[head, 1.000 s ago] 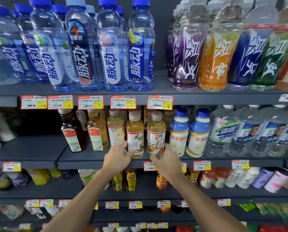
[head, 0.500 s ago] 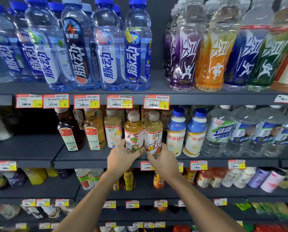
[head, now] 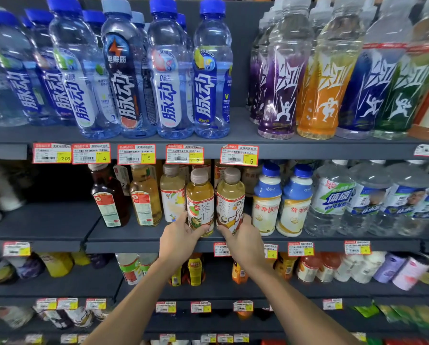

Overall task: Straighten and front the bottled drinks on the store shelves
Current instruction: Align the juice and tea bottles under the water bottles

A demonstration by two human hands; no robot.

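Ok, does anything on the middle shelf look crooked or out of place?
Yes. At the left of the grey middle shelf, the dark brown plastic bottle and the amber plastic bottle beside it show white back panels, not fronts. The dark one seems to lean, perhaps lens distortion.

The left tea bottle (head: 200, 202) and the right tea bottle (head: 230, 200) are upright, side by side, just left of the white bottle with the blue cap (head: 267, 205). Both have brown caps, yellow tea and picture labels. The left hand (head: 178, 241) holds one, the right hand (head: 243, 241) the other.
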